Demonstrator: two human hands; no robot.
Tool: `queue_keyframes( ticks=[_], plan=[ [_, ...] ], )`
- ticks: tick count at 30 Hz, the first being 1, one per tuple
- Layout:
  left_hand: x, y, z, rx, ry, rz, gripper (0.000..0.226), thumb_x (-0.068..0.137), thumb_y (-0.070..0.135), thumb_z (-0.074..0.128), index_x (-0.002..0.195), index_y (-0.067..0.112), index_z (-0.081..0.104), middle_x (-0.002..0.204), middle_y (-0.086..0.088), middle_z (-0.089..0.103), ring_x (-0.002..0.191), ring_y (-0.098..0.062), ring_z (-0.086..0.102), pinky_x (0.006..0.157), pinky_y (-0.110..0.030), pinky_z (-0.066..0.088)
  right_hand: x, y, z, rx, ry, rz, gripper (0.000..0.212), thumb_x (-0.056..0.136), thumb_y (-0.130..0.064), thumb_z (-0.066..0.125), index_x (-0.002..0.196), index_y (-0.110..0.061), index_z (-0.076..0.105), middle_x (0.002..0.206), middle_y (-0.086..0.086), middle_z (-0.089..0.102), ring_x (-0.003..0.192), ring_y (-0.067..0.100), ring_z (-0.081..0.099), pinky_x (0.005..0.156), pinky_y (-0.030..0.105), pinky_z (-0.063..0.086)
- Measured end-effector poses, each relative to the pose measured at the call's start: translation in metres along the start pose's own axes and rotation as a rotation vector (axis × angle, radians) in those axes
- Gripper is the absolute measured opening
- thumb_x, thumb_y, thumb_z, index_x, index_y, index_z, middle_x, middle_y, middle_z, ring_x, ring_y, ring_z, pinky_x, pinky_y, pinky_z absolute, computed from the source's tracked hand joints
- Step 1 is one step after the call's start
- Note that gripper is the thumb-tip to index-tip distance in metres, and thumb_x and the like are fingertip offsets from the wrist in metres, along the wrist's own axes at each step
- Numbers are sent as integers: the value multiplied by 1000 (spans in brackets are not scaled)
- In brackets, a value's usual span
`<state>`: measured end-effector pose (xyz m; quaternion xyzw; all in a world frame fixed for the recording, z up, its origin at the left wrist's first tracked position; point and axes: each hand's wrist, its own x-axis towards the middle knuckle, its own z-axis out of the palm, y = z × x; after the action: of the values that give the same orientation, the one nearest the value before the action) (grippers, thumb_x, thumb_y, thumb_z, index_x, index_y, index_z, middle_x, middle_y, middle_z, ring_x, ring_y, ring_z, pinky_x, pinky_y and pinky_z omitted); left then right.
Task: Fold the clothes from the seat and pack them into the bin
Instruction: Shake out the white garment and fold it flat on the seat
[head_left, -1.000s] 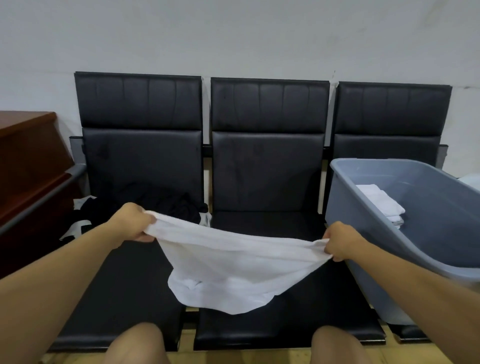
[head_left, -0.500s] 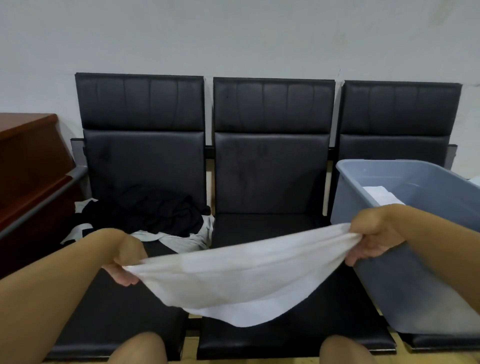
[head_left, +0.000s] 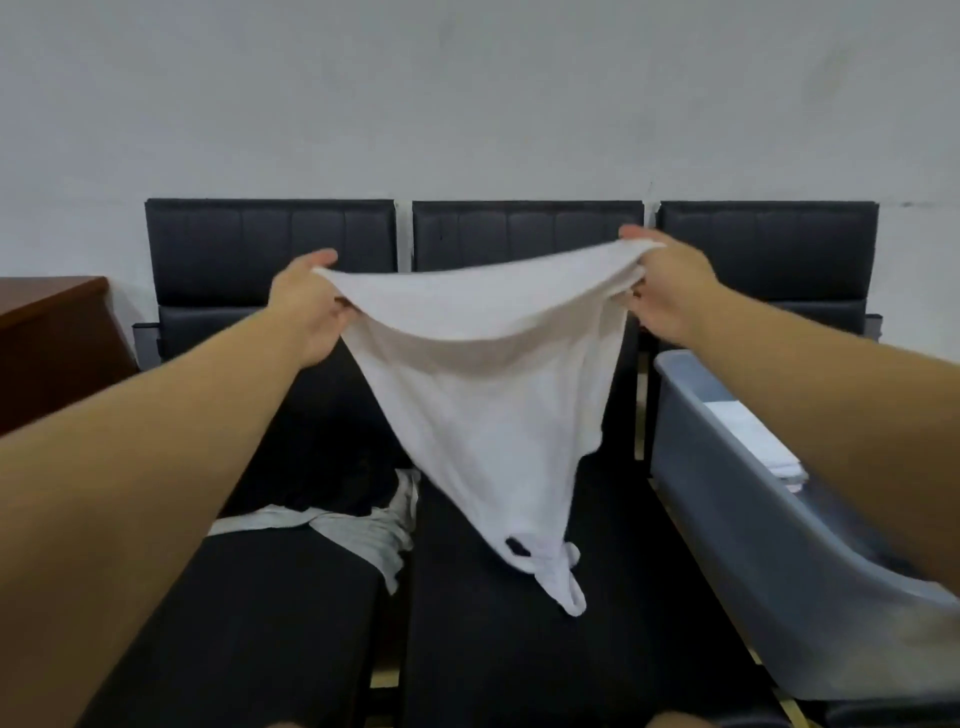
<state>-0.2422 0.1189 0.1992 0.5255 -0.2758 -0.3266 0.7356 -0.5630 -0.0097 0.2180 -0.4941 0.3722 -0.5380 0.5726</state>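
Hanging white garment (head_left: 483, 395), tapering downward

Thin, soft white cloth garment (head_left: 488, 415); black padded seats (head_left: 519, 623) in smooth, faintly shiny leather-like covering; matt grey plastic bin (head_left: 753, 545); glossy reddish wood cabinet (head_left: 52, 343).

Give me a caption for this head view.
Both hands, left and right, hold a white garment spread above the middle seat.

Both arms outstretched, left hand (head_left: 311, 306) and right hand (head_left: 670, 288) each in a pinching grip.
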Motion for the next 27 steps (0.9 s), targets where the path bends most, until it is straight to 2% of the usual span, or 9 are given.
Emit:
queue_keyframes(
  ticks=[2,4,8,11,13,16,19,22,27],
  plan=[
    [0,28,9,-62,-16,52,45,103,-5,39,141,14,52,121,-16,58,108,-30,66,85,-38,61,-1,-30,7,39,30,-90,43,103,4,36,128,-16,65,127,10,60,110,25,60,83,33,58],
    [-4,50,16,-85,-57,93,47,101,-7,41,141,16,51,121,-13,61,108,-27,67,78,-34,61,-5,-55,8,56,47,-170,48,102,6,31,130,-16,64,118,7,59,103,20,59,88,33,58],
    [-14,75,19,-91,-103,146,49,99,-11,40,136,18,54,123,-10,63,109,-25,67,78,-33,62,-13,-79,-4,54,45,-249,46,102,4,34,133,-14,62,116,3,61,108,21,61,95,36,58],
    [-21,73,13,-2,-122,146,47,99,-11,39,133,17,56,125,-11,62,110,-27,66,83,-35,62,-18,-74,-19,-26,58,-239,45,103,1,34,133,-16,63,120,2,62,112,22,61,98,38,57],
    [-26,61,2,154,-125,114,44,99,-10,39,132,13,58,126,-14,62,110,-27,66,78,-33,62,-25,-59,-30,-135,81,-198,43,104,-1,34,131,-16,63,122,6,64,115,26,61,94,39,58],
    [-38,27,-24,598,-250,-77,33,102,-6,41,123,6,63,122,-21,67,102,-29,70,74,-36,64,-44,-20,-53,-520,2,-30,39,101,3,37,125,-9,65,120,21,68,103,33,68,71,36,60],
    [-57,-20,-54,1075,-494,-371,35,104,-3,34,120,7,62,114,-23,70,100,-33,74,83,-40,63,-71,31,-82,-965,-192,205,37,99,7,34,112,-8,65,97,29,73,73,32,72,56,33,57],
    [-78,-63,-74,1189,-618,-571,35,101,-4,35,118,8,64,112,-20,71,95,-30,76,82,-37,62,-95,68,-105,-1253,-319,321,24,101,-3,41,108,-17,58,68,12,73,53,19,70,47,27,56],
    [-93,-103,-93,1189,-662,-727,29,98,-6,46,116,1,68,105,-20,69,87,-28,76,74,-32,61,-115,89,-119,-1448,-669,407,16,95,-4,55,105,-16,59,88,8,66,64,16,69,62,26,60]
  ],
)
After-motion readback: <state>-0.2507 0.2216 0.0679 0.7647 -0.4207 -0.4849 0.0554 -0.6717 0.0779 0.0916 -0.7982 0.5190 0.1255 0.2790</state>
